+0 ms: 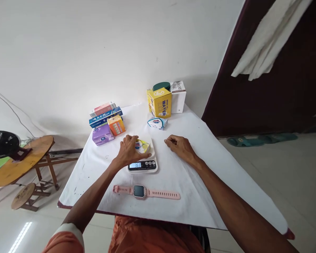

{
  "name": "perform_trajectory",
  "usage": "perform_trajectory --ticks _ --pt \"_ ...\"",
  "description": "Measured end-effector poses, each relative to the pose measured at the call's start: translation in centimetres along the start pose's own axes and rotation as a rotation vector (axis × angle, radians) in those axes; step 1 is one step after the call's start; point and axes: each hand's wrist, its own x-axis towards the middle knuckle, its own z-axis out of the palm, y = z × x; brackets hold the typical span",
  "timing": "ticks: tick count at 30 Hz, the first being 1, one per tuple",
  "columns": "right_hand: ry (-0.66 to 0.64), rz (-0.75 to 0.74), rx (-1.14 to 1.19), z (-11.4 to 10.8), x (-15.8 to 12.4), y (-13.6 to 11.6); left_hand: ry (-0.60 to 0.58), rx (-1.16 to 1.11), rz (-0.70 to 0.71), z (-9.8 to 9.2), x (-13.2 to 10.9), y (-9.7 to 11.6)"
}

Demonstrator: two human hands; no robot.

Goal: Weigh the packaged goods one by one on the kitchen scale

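On the white kitchen scale [155, 166] lies a small white and yellow soap box [143, 146] with a shield logo. My left hand [129, 151] is around it, fingers at its far left side and thumb along its near side. The scale's lit display reads about 363. To the right of the scale, my right hand [181, 147] rests on the white cloth, its fingers curled in with nothing visible in them. Nearer to me a smartwatch [139, 191] with a pink strap is laid out flat, its screen dark.
Back left are a purple pack [102, 135], an orange box [116, 125], a blue box [105, 117] and a pink and white box [103, 109]. Back right stand a yellow box [160, 102], a white box [178, 97], a green-topped item [161, 85] and a blue-white soap box [157, 123].
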Motion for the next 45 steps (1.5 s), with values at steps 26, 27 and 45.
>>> perform_trajectory --ticks 26,27,45 --pt "-0.010 0.062 -0.080 0.2 -0.4 -0.1 0.246 -0.275 0.232 -0.1 -4.5 -4.2" --pt "-0.011 0.066 -0.083 0.1 -0.4 -0.2 0.175 -0.247 0.281 -0.4 -3.8 -3.8" --pt "-0.013 0.038 -0.085 0.0 -0.5 -0.5 0.073 -0.012 0.180 -7.7 -1.2 -10.0"
